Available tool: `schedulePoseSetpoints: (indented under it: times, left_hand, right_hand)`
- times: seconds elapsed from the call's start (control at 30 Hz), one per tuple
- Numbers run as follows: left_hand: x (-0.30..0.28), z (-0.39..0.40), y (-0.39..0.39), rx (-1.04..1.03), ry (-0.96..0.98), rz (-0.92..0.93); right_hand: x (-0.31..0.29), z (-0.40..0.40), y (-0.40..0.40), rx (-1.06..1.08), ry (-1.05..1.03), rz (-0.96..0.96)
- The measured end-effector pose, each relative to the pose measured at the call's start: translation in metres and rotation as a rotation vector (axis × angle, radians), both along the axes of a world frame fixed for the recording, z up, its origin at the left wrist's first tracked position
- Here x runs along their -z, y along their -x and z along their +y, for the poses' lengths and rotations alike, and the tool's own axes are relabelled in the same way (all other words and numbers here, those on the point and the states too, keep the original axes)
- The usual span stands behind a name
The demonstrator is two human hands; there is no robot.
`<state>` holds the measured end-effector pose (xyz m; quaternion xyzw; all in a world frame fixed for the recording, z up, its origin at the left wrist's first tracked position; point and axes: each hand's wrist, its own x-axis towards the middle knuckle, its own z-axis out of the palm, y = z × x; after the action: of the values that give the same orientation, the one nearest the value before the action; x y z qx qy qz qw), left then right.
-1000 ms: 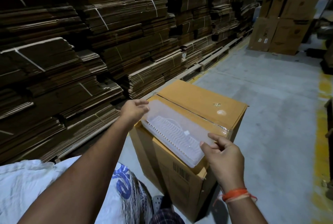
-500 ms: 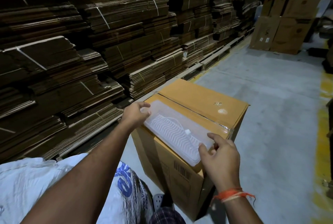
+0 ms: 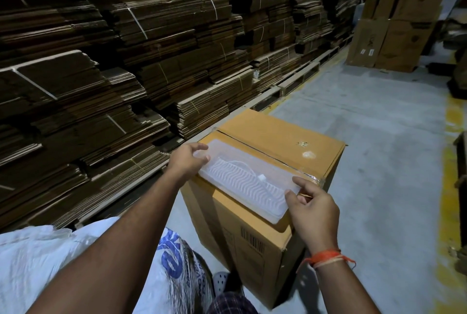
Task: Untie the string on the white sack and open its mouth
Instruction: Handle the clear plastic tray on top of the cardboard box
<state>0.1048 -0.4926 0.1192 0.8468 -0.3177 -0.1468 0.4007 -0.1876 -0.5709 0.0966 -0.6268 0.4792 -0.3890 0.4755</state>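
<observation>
Lowered onto the cardboard box (image 3: 273,134), the plastic tray (image 3: 242,182) stays gripped by left hand (image 3: 188,159) and right hand (image 3: 313,210), concrete floor (image 3: 379,149) beneath.

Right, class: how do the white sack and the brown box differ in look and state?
The sack is soft, crumpled white woven material with blue print, while the box is stiff brown cardboard with a barcode. The sack lies untouched at lower left; the box stands upright with a clear tray on top, held by the left hand and right hand. Both sit on the grey floor.
</observation>
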Motion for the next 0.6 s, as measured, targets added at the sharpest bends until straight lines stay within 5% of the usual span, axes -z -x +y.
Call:
schedulePoseSetpoints:
  times: [0.6]
  left_hand:
    - [0.008, -0.026, -0.019, -0.088, 0.091, 0.121]
  right_hand:
    - [0.0, -0.021, -0.002, 0.001, -0.333, -0.412]
